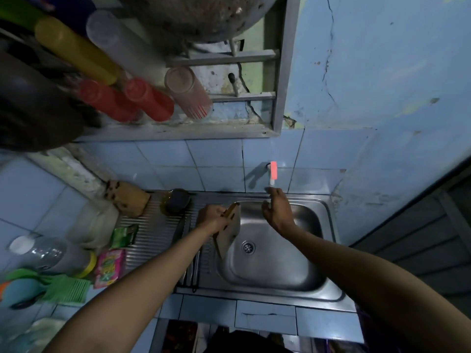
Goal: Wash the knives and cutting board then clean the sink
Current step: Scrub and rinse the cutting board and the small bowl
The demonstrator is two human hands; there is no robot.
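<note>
The left hand (212, 216) grips a wooden cutting board (228, 231) by its upper edge, fingers curled round the rim, and holds it tilted on edge over the left side of the stainless steel sink (275, 263); the board's lower end hangs below the fingers, just left of the drain (248, 247). The right hand (276, 212) is raised over the back of the basin with its fingers loosely spread and holding nothing, the fingertips (272, 191) reaching up just under the spout of the wall tap (273, 173), whose handle is bright pink; whether they touch the spout cannot be told. Under the left forearm, on the ribbed drainboard (153, 233), lie dark slender handles (192, 271), too hidden to name for certain. Farther left of the gripping fingers sit a dark scouring pad (177, 201) in a small dish, a green sachet (125, 235), a pink sachet (109, 267), a clear plastic bottle (48, 253) lying on its side and a green brush (63, 287). Above both hands, red cups (150, 99) and a clear tumbler (187, 91) hang in a rack.
</note>
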